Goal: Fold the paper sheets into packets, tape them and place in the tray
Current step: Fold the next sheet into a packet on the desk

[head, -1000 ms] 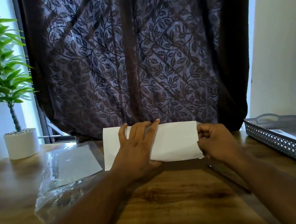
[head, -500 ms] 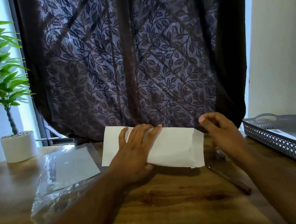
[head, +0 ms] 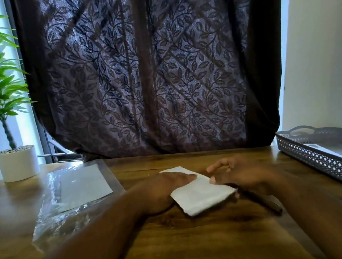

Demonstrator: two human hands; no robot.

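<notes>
**Two hands on one folded sheet at mid-table**

Two bare forearms reach in from the near edge across the brown wood-grain table (head: 199, 242). Between them lies the folded white paper packet (head: 202, 195), flat on the wood and turned at an angle, its far corner pointing away to the left and its near corner toward the viewer.

The left hand (head: 163, 187) lies palm down over the packet's left part, fingers stretched out flat and pressing on the paper rather than curled round it. The right hand (head: 240, 174) sits at the packet's right edge, its fingers loosely bent and spread, the thumb tip touching the paper's upper edge; motion blur hides whether any finger pinches the sheet.

Just right of the packet, partly under the right wrist, a thin dark stick-like object (head: 266, 203) lies on the table; what it is cannot be told.

Farther left, a crinkled clear plastic bag (head: 68, 203) holds flat white paper sheets (head: 85, 185). At the right edge stands the grey perforated plastic tray (head: 317, 162) with a loop handle, something pale and flat inside it.

At the far left corner a green leafy plant in a white round pot (head: 18, 163) stands. Behind the table hangs a dark purple curtain with a leaf pattern (head: 149, 68).
</notes>
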